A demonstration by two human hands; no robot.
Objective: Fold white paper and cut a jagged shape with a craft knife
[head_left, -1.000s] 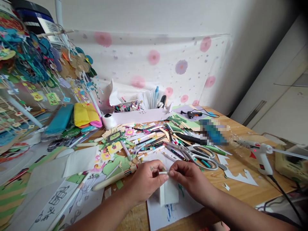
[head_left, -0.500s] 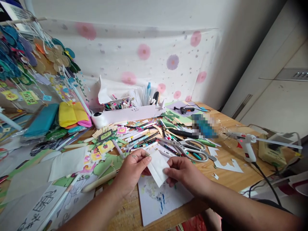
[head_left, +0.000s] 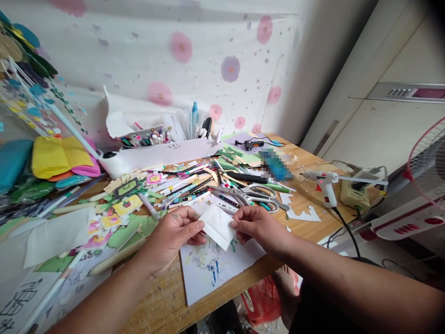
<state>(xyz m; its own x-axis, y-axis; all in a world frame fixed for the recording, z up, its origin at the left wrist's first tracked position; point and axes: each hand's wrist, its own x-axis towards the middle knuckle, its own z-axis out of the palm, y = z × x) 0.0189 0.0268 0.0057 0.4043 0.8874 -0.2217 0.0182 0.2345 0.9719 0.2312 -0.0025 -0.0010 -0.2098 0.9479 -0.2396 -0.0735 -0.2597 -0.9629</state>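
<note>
Paper held between two hands above a marked sheet

Paper, white and small, is held above the near part of the desk, its faces tilted and a crease running beside its lower-left edge. The left hand pinches its left corner between thumb and curled fingers; the right hand pinches the right corner in the same way. Beneath lies a white sheet marked with blue, green and yellow, near the desk's front edge. Just beyond the hands are a white marker and large scissors, their handles to the right, beside a heap of pens. To the left are green cutouts, small coloured pictures and a translucent sheet. To the right are a jagged white scrap and a white glue gun, nozzle leftward, with a stick projecting from its rear. At the back stand a long box containing pens and, right of it, a black glue gun. Flowered cloth covers the wall behind. A fan occupies the far right.
</note>
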